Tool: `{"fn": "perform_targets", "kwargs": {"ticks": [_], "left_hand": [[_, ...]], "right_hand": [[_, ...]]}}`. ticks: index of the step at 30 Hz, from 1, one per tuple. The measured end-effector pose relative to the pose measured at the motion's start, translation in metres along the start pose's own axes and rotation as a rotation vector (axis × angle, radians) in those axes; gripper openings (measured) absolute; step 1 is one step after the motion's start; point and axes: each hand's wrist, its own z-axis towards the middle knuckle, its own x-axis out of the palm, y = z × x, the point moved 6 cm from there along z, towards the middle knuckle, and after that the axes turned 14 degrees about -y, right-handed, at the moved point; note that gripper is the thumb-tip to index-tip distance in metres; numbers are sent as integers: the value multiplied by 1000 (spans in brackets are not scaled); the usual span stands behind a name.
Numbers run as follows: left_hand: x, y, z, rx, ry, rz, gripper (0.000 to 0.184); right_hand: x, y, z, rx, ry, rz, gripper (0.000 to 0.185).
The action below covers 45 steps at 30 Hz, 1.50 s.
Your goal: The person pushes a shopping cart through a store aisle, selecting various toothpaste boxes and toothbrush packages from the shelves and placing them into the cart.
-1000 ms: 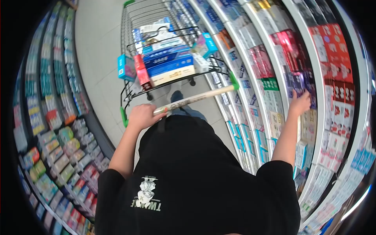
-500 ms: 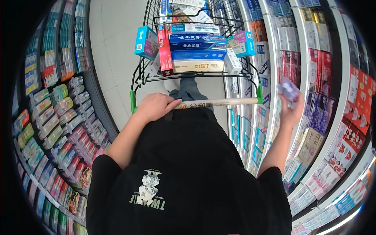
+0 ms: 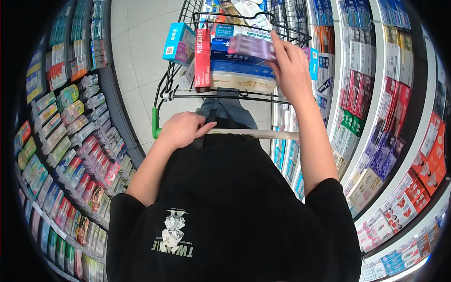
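My left hand [image 3: 181,129] is wrapped around the pale handle [image 3: 272,135] of a shopping cart, near its green left end bracket [image 3: 155,123]. Held between the thumb and fingers of my right hand [image 3: 296,73] is a purple package [image 3: 251,48], blurred by motion, over the boxes in the cart. Beneath it lie blue boxes [image 3: 235,66] and a cream box [image 3: 242,82]. An upright red box [image 3: 203,61] stands left of them, and a teal box [image 3: 177,42] leans at the cart's left side. My right forearm hides the handle's right end.
Packed shelves line both sides of the aisle. On the right are boxed goods, including red boxes [image 3: 398,110] and purple boxes [image 3: 383,152]. Hanging packs [image 3: 61,150] fill the left racks. Pale floor tiles [image 3: 133,61] show left of the cart.
My right hand has swung from beside the right shelves leftward over the cart, carrying the purple package. My left hand stays on the handle. The view has shifted slightly.
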Motion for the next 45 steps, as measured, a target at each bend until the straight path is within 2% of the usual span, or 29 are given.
{"fn": "perform_targets", "kwargs": {"ticks": [4, 7, 8, 11, 13, 15, 17, 21, 23, 25, 30, 42, 45], "left_hand": [[-8, -3, 6, -16, -51, 16, 57], [-12, -2, 9, -13, -73, 19, 56], [-14, -3, 10, -5, -86, 20, 56], [-21, -4, 12, 7, -120, 26, 56], [-25, -4, 13, -10, -107, 30, 56], [-25, -5, 16, -22, -61, 41, 57], [-21, 0, 16, 23, -69, 23, 58], [-20, -6, 13, 23, -61, -67, 58], [-10, 1, 17, 48, -72, -38, 60], [-6, -2, 17, 62, -47, -15, 63], [0, 1, 16, 39, -8, 39, 68], [9, -6, -19, 68, -232, 188, 63], [14, -8, -31, 84, -332, 242, 61]], "right_hand": [[51, -14, 32, -79, 53, -23, 67], [64, -25, 34, -115, -50, -92, 60], [57, -22, 31, -127, -130, -122, 52], [20, -1, 3, -88, -95, -86, 39], [-5, 10, -27, -48, -56, -50, 22], [-19, 6, -78, 103, 66, -104, 13], [-34, 4, -124, 207, 55, -108, 20], [-36, -7, -176, 699, 436, -150, 57], [-34, -5, -176, 691, 395, -122, 61], [-46, -1, -173, 774, 501, -126, 63], [-42, -1, -180, 766, 586, -90, 70], [-33, 14, -206, 710, 713, -79, 76], [-37, 23, -219, 729, 658, -39, 76]]}}
